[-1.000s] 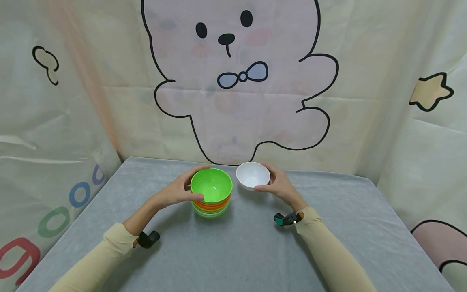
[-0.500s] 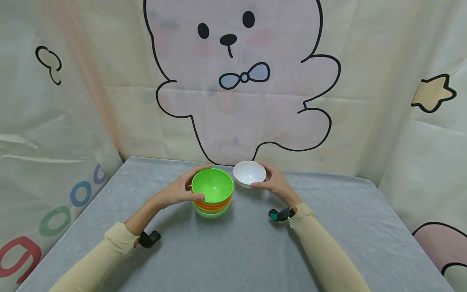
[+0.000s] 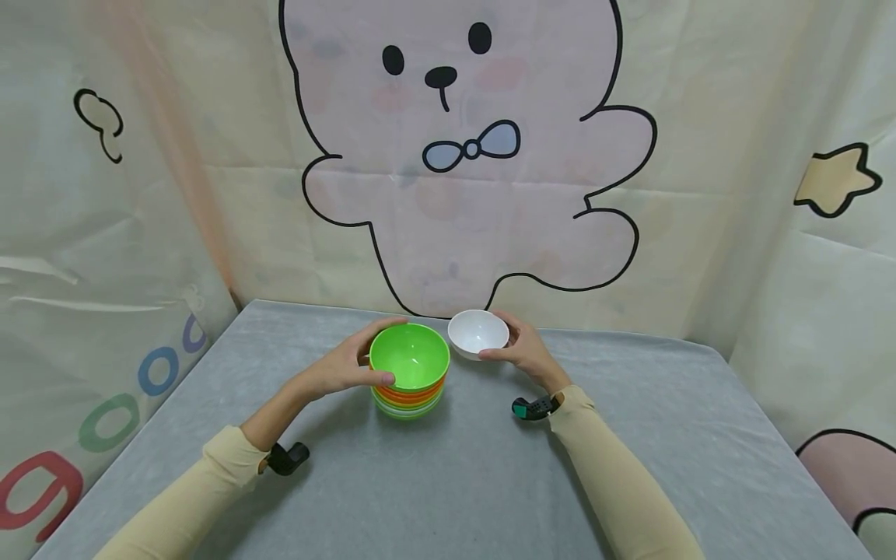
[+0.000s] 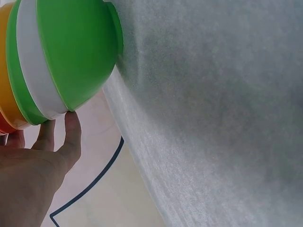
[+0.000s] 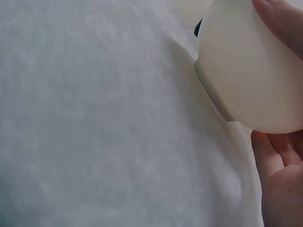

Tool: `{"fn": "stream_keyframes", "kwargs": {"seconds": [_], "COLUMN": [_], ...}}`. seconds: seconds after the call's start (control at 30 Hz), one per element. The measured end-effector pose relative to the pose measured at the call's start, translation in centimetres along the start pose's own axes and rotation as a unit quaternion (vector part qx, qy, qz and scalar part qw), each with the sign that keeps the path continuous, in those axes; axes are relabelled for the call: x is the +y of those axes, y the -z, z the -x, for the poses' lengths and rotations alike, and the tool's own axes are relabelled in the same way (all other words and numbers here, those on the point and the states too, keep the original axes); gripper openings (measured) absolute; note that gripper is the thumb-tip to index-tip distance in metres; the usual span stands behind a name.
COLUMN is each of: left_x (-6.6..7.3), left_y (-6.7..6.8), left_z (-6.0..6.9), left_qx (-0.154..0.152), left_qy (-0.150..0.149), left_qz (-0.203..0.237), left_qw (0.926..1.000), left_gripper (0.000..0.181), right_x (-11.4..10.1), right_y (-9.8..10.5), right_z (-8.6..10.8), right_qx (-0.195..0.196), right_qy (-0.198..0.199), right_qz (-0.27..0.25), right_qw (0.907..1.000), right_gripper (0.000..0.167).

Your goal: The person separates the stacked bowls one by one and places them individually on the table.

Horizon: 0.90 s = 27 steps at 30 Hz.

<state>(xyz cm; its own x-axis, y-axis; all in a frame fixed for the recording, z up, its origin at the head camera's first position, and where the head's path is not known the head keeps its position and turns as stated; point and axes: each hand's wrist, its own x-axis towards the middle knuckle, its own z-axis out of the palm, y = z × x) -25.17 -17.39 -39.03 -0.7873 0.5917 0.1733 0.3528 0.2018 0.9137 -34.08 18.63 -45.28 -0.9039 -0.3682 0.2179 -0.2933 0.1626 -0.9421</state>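
Note:
A stack of nested bowls (image 3: 409, 397) stands upright on the grey cloth, a bright green bowl (image 3: 408, 354) on top, with orange, green and white ones below. My left hand (image 3: 341, 365) holds the stack from the left, thumb at the near side and fingers behind. In the left wrist view, fingertips touch the rims above the lowest green bowl (image 4: 78, 47). To the right of the stack, my right hand (image 3: 528, 355) grips a white bowl (image 3: 478, 334) by its right side, mouth up. Its base (image 5: 213, 92) is close to the cloth; whether they touch I cannot tell.
Grey cloth (image 3: 448, 482) covers the table, whose back edge lies just behind the bowls. A curtain with a cartoon bear (image 3: 455, 194) hangs behind, and more printed curtain (image 3: 91, 233) closes off the sides. Dark devices (image 3: 535, 408) sit on both wrists.
My right hand has moved the white bowl slightly left, nearer the stack, and is almost still over the last half second. The left hand and the stack have stayed in place.

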Motion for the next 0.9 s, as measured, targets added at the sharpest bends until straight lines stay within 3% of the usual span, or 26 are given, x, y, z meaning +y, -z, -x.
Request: {"fn": "stream_keyframes", "kwargs": {"seconds": [0.23, 0.43, 0.7, 0.9], "left_x": [-0.1, -0.1, -0.3, -0.4], "left_y": [0.0, 0.0, -0.1, 0.0], "left_z": [-0.1, -0.1, -0.2, -0.1], "left_qx": [-0.001, -0.001, -0.003, 0.0], "left_qy": [-0.004, -0.002, -0.002, -0.002], "left_qz": [0.007, 0.007, 0.005, 0.006], "left_qw": [1.0, 1.0, 1.0, 1.0], "left_gripper": [0.087, 0.085, 0.085, 0.084], "right_x": [0.2, -0.1, -0.3, -0.7], "right_y": [0.3, 0.6, 1.5, 2.9], "right_z": [0.0, 0.2, 0.8, 1.4], "right_qx": [-0.008, -0.018, -0.049, -0.046], "right_qy": [-0.003, -0.022, -0.031, -0.024], "right_qz": [0.006, 0.016, -0.035, -0.058], "right_qw": [0.9999, 0.9995, 0.9977, 0.997], "right_gripper": [0.086, 0.097, 0.099, 0.088]}}
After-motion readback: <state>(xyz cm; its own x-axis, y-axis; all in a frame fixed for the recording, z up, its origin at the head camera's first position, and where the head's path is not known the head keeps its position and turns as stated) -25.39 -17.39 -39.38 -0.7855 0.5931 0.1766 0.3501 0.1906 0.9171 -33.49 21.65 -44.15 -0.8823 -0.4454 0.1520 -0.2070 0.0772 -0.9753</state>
